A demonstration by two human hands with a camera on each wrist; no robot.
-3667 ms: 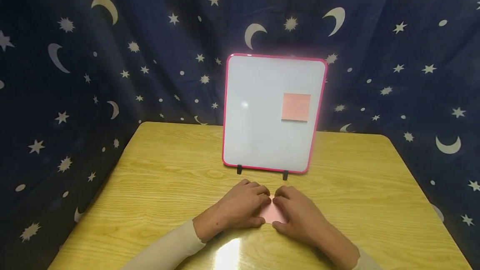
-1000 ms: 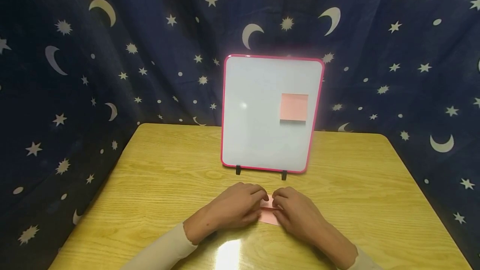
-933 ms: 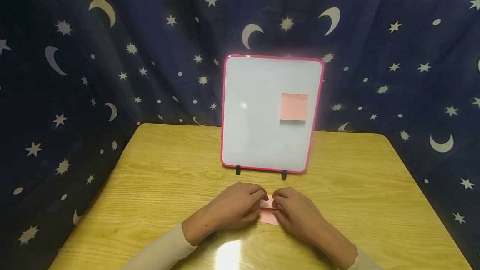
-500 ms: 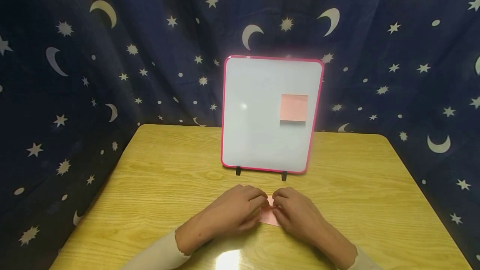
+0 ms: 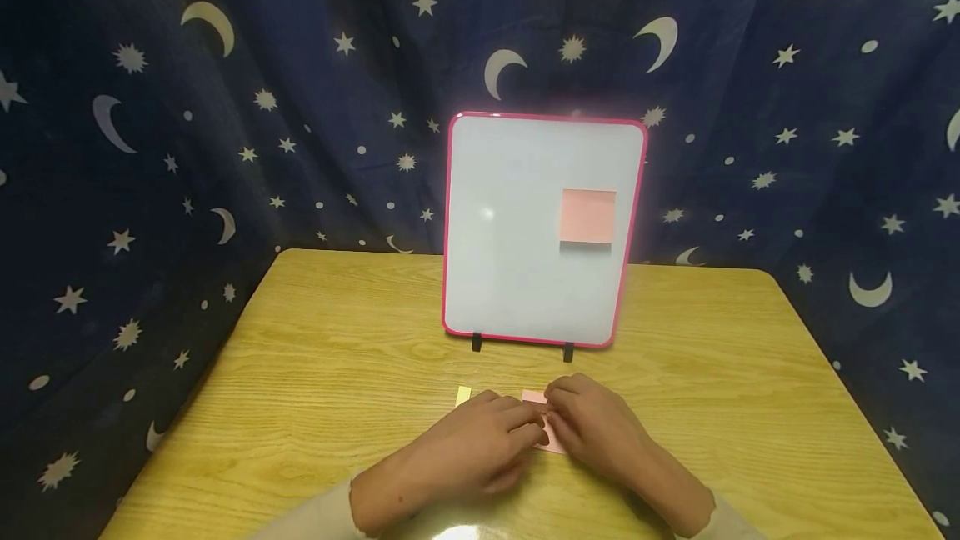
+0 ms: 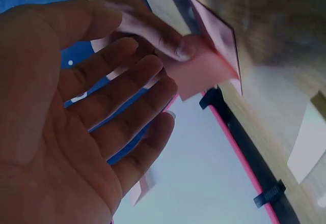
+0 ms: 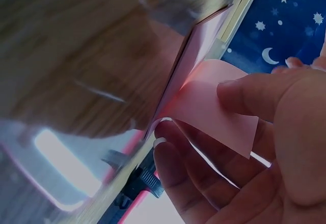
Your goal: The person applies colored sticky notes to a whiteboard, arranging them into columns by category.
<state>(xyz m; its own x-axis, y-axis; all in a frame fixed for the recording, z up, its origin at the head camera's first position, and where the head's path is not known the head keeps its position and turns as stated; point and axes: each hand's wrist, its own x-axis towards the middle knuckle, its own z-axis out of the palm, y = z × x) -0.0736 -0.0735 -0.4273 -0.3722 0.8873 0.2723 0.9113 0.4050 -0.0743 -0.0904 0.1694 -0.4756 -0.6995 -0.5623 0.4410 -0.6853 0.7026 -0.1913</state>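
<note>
On the table lies a small pad of pink sticky notes, partly covered by the hands in the head view. Its top sheet curls up off the pad in the right wrist view, joined along one edge. My right hand pinches that raised sheet, thumb on one face and fingers behind it. My left hand hovers at the pad's left side. The left wrist view shows the left hand with spread, loosely bent fingers and nothing in them; beyond it the lifted sheet stands out from the pad.
Behind the hands a pink-framed whiteboard stands on black feet, with a pink sticky note stuck at its right. A small yellow slip lies just beyond the left hand. A starry dark blue curtain borders the table.
The pink sheet, flat between both hands at first, has been raised from the pad. My left hand has come off it and shifted nearer me, uncovering the yellow slip. My right hand barely moved.
</note>
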